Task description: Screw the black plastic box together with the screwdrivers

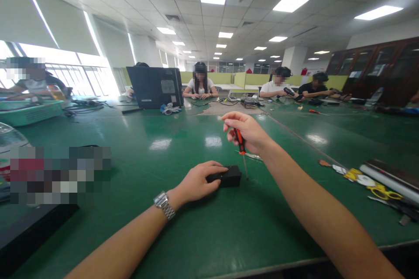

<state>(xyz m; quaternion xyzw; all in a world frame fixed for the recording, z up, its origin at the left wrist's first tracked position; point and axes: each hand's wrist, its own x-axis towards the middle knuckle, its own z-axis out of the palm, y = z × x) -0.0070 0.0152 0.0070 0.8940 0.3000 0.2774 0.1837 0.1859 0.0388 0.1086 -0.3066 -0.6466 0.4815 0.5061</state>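
My left hand (199, 179), with a metal watch on its wrist, rests on a small black box (229, 176) lying on the green table (183, 226), fingers curled over its left end. My right hand (246, 130) is closed round the red and black handle of a screwdriver (241, 144), held upright. Its thin shaft points down and its tip stands just right of the box. A second slim metal tool (253, 156) lies on the table behind the shaft.
Yellow scissors (381, 191), tape and a dark flat object lie at the right edge. A black case (26, 235) sits at near left, a green basket (31, 111) at far left. Several people work at the far side, behind a laptop (155, 87).
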